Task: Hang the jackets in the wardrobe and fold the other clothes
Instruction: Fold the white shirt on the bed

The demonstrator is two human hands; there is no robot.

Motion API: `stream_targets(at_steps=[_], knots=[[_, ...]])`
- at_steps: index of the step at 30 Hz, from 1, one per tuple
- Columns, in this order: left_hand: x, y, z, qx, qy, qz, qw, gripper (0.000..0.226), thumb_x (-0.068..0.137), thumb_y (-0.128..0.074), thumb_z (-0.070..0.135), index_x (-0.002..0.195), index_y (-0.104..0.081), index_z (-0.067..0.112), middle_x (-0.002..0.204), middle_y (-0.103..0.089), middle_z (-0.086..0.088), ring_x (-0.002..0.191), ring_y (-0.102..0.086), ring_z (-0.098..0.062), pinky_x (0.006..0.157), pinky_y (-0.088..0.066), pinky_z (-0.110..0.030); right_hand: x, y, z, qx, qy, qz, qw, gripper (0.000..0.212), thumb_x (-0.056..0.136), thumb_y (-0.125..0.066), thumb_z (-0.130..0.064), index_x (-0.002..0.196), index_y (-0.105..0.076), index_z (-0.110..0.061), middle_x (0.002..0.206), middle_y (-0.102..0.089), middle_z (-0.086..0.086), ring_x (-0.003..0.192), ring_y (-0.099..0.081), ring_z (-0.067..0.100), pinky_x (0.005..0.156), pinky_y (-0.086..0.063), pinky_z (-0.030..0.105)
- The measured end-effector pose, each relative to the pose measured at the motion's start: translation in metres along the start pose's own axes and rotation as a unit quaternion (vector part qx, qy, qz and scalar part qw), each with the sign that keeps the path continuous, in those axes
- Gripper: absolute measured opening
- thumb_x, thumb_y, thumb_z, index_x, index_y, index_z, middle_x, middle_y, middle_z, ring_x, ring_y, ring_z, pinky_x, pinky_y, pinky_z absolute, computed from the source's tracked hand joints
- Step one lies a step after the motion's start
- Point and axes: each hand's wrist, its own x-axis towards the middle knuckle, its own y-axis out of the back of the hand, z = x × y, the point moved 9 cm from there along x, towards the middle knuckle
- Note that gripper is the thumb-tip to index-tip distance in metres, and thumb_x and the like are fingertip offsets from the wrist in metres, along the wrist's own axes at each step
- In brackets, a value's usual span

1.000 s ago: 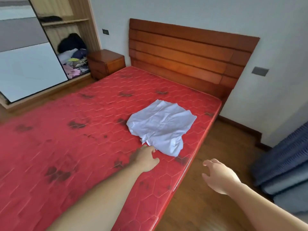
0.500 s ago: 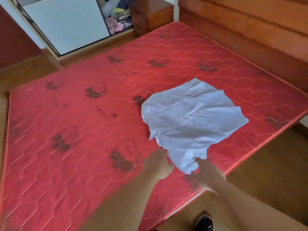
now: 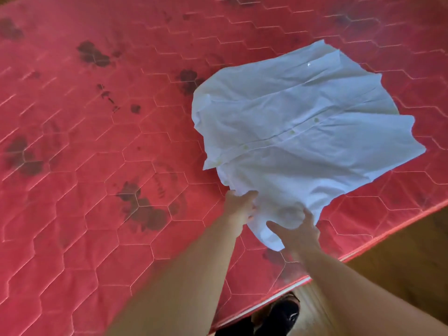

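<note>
A crumpled white button-up shirt [image 3: 303, 122] lies on the red quilted mattress [image 3: 97, 166], near its right edge, button placket facing up. My left hand [image 3: 240, 207] grips the shirt's near end from the left, fingers curled into the cloth. My right hand [image 3: 297, 230] holds the same near end from the right, thumb and fingers spread around a bunched fold. The fingertips of both hands are partly buried in the fabric.
The mattress carries several dark stains [image 3: 143, 209]. Its right edge [image 3: 363, 253] runs diagonally, with wooden floor [image 3: 400, 275] beyond. My dark shoe [image 3: 281, 314] stands on the floor at the bottom.
The view has tilted down and closer to the bed. My right hand came from over the floor to the shirt's near end, and both hands now hold the cloth.
</note>
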Motion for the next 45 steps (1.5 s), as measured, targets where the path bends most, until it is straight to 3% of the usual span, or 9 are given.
stream_targets(at_steps=[7,12,15,20,25,31,38,41,45], knots=[[0.017,-0.009,0.007,0.07,-0.009,-0.064,0.995,0.024,0.086,-0.061,0.026,0.109,-0.057,0.023,0.093,-0.058,0.001,0.072,-0.057,-0.014,0.065,-0.045,-0.027,0.025,-0.013,-0.015,0.009,0.032,0.02,0.999,0.048,0.073,-0.077,-0.025,0.119,-0.06,-0.026,0.103,-0.062,0.002,0.084,-0.065,0.029,0.073,-0.058,0.046],[0.034,0.027,0.017,-0.01,-0.031,0.069,0.997,0.055,0.085,-0.065,0.021,0.136,-0.044,0.021,0.114,-0.056,-0.002,0.095,-0.058,-0.02,0.096,-0.05,-0.04,0.01,-0.033,-0.055,-0.393,0.237,-0.001,0.889,0.104,0.069,-0.073,-0.06,0.149,-0.008,-0.046,0.156,0.001,-0.003,0.143,-0.016,0.024,0.109,-0.033,0.049],[0.037,0.018,0.016,-0.055,-0.005,0.011,0.998,0.053,0.09,-0.062,0.02,0.138,-0.04,0.022,0.111,-0.057,0.001,0.084,-0.061,-0.017,0.09,-0.052,-0.037,0.019,-0.045,-0.054,-0.466,0.239,0.01,0.852,0.075,0.084,-0.062,-0.047,0.146,-0.019,-0.048,0.156,-0.011,-0.003,0.145,-0.012,0.02,0.111,-0.025,0.053],[0.048,0.039,0.021,-0.06,-0.024,0.048,0.997,0.04,0.093,-0.057,0.018,0.13,-0.043,0.024,0.101,-0.06,0.006,0.09,-0.064,-0.013,0.078,-0.052,-0.03,0.044,-0.017,-0.063,-0.261,0.172,0.023,0.95,0.023,0.089,-0.052,-0.018,0.088,-0.067,-0.036,0.097,-0.069,-0.005,0.102,-0.061,0.026,0.091,-0.043,0.038],[0.054,0.04,0.045,0.025,-0.112,0.094,0.989,0.04,0.084,-0.065,0.015,0.119,-0.049,0.022,0.102,-0.061,0.007,0.092,-0.061,-0.011,0.081,-0.051,-0.028,0.035,0.03,-0.057,0.193,0.001,-0.053,0.98,0.047,0.086,-0.049,-0.001,0.043,-0.058,-0.019,0.039,-0.046,-0.008,0.042,-0.048,0.013,0.047,-0.037,0.021],[0.05,-0.003,0.061,-0.02,-0.064,0.001,0.998,0.007,0.085,-0.063,0.015,0.092,-0.063,0.017,0.078,-0.056,0.001,0.07,-0.053,-0.013,0.066,-0.045,-0.027,0.023,0.06,-0.083,0.222,-0.024,-0.09,0.971,0.041,0.089,-0.038,-0.009,0.049,-0.038,-0.013,0.031,-0.032,-0.004,0.023,-0.034,0.011,0.028,-0.024,0.011],[0.025,-0.029,0.085,0.074,-0.123,-0.125,0.982,0.011,0.089,-0.064,0.014,0.099,-0.07,0.015,0.097,-0.071,-0.005,0.096,-0.068,-0.023,0.088,-0.054,-0.04,0.032,0.156,-0.126,-0.049,0.215,0.238,0.946,0.038,0.088,-0.054,-0.032,0.123,-0.055,-0.018,0.121,-0.055,0.01,0.102,-0.054,0.031,0.09,-0.045,0.042],[-0.005,-0.055,0.099,0.024,-0.134,-0.182,0.974,0.004,0.093,-0.061,0.016,0.097,-0.062,0.015,0.077,-0.065,0.002,0.075,-0.062,-0.015,0.069,-0.051,-0.028,-0.013,0.098,-0.158,-0.22,0.45,0.17,0.849,0.065,0.072,-0.062,-0.049,0.13,-0.053,-0.021,0.13,-0.053,0.003,0.123,-0.048,0.024,0.104,-0.036,0.056],[-0.05,-0.078,0.128,-0.036,-0.168,-0.199,0.965,0.024,0.092,-0.058,0.006,0.115,-0.059,0.011,0.078,-0.061,-0.006,0.067,-0.059,-0.017,0.057,-0.047,-0.024,-0.033,0.045,-0.15,-0.302,0.418,0.06,0.855,0.084,0.075,-0.067,-0.051,0.147,-0.029,-0.028,0.147,-0.037,-0.01,0.136,-0.036,0.012,0.117,-0.017,0.051]])
